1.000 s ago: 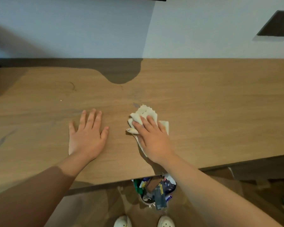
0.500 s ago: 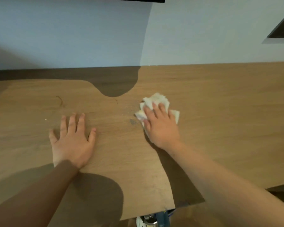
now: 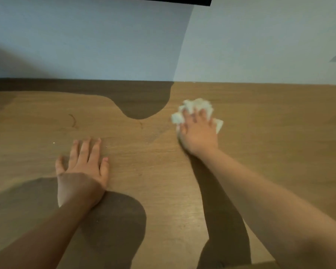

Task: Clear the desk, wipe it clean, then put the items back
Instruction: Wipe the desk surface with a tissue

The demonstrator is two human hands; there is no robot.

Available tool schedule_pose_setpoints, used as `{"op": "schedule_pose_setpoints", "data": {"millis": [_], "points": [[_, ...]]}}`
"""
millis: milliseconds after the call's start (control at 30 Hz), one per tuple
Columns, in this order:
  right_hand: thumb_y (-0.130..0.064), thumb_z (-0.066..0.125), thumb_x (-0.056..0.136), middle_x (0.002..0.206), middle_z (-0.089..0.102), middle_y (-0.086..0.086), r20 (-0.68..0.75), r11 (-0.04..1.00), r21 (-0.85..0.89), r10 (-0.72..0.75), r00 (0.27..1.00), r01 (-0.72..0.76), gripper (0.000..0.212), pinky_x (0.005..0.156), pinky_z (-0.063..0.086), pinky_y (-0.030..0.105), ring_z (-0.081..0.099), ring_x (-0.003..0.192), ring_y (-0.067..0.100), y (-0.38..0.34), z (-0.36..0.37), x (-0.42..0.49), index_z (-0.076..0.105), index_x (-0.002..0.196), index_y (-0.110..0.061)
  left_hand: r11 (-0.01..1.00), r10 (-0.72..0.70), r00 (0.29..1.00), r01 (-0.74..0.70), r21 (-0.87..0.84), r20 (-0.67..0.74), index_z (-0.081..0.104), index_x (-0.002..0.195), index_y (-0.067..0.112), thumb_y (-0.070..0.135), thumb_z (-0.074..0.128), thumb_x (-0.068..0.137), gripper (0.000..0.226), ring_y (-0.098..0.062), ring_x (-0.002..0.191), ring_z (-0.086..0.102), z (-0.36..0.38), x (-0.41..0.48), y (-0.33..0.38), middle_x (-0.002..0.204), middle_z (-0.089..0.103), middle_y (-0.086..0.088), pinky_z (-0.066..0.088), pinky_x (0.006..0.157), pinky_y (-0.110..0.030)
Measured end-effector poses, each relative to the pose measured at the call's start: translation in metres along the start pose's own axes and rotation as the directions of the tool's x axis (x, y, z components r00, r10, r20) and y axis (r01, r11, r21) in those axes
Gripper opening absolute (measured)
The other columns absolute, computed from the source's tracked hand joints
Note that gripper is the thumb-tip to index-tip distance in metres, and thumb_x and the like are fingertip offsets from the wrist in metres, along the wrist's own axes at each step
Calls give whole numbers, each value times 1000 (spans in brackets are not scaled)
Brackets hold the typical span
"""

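Note:
The wooden desk (image 3: 270, 136) fills the lower half of the view. My right hand (image 3: 199, 133) presses a crumpled white cloth (image 3: 197, 106) flat against the desk, right of the middle and near the back edge; the cloth bulges out past my fingertips and on both sides. My left hand (image 3: 81, 171) lies palm down on the desk at the front left, fingers straight and spread, holding nothing.
A pale wall (image 3: 105, 45) rises straight behind the desk's back edge. A dark curved mark (image 3: 73, 120) and a small white speck (image 3: 53, 142) show on the wood at the left. Shadows cover the back left and the front middle.
My right hand has pushed the cloth away from me, from near the front edge to close to the back edge. The view has shifted forward; the desk's front edge and the floor beneath have dropped out.

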State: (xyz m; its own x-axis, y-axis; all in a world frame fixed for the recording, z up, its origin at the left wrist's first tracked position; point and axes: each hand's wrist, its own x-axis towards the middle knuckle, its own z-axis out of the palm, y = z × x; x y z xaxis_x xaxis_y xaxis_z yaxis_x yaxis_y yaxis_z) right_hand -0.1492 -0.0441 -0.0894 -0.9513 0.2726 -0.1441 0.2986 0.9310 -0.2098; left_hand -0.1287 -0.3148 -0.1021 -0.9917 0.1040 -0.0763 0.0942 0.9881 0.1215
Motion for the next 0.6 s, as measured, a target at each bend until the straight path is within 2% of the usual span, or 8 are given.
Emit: {"op": "schedule_pose_setpoints", "data": {"millis": [33,100,167,233,300,400,500,600], "points": [[-38,21,101,159,13,6,23,982,-17,-189,982,189,53,115,9,48,6,146,29,-14,6,-19,15,151,-24,1000,1,1000,-1,0,-5,18,149,28,48,5,90,64,-16,145,9,0,0,1,156,18,4,11,113,-48],[-38,25,97,152,34,7,59,844,-56,-531,846,534,51,111,24,49,27,141,31,-32,16,-67,35,145,-24,1000,-4,1000,4,5,-18,25,148,26,48,6,87,67,-18,144,16,-1,0,2,154,26,2,15,111,-49],[-37,32,91,136,55,8,51,757,-73,-648,760,650,50,97,43,49,50,126,33,-20,15,-84,51,134,-21,1000,-1,1000,1,8,-15,27,147,25,47,7,87,67,-19,143,17,-1,-1,1,153,28,2,16,111,-50],[-36,29,88,131,55,15,-5,843,-74,-534,845,532,55,87,48,50,53,119,40,4,10,-54,49,136,-15,1000,3,1000,-3,0,-10,23,148,26,46,7,88,66,-18,144,14,0,-1,0,154,24,3,12,112,-49],[-39,21,95,146,35,21,-118,980,-72,-191,974,183,57,101,36,50,36,132,40,31,-1,-2,31,146,-15,1000,-2,1000,2,-11,-14,20,149,27,46,8,89,64,-17,145,10,0,-2,1,155,22,4,9,113,-47],[-38,21,100,158,11,13,-106,979,8,205,973,-206,54,114,13,49,8,144,34,44,-16,67,17,150,-18,1000,-20,1000,19,-20,-15,16,150,28,42,13,96,56,-15,145,5,-1,-1,2,157,18,5,7,115,-45],[-37,23,100,158,13,11,-60,995,-13,96,994,-97,54,114,13,49,7,145,33,1,-11,86,19,150,-18,999,-17,1000,16,-35,-16,16,150,29,46,7,90,63,-13,145,3,0,-1,2,157,16,6,5,115,-44],[-36,23,100,151,29,11,12,933,-81,-350,937,350,49,111,19,46,20,141,29,-50,6,40,31,145,-20,999,-8,1000,7,-36,-24,19,149,29,47,5,86,67,-12,145,4,0,-1,2,157,17,6,6,114,-44]]}}
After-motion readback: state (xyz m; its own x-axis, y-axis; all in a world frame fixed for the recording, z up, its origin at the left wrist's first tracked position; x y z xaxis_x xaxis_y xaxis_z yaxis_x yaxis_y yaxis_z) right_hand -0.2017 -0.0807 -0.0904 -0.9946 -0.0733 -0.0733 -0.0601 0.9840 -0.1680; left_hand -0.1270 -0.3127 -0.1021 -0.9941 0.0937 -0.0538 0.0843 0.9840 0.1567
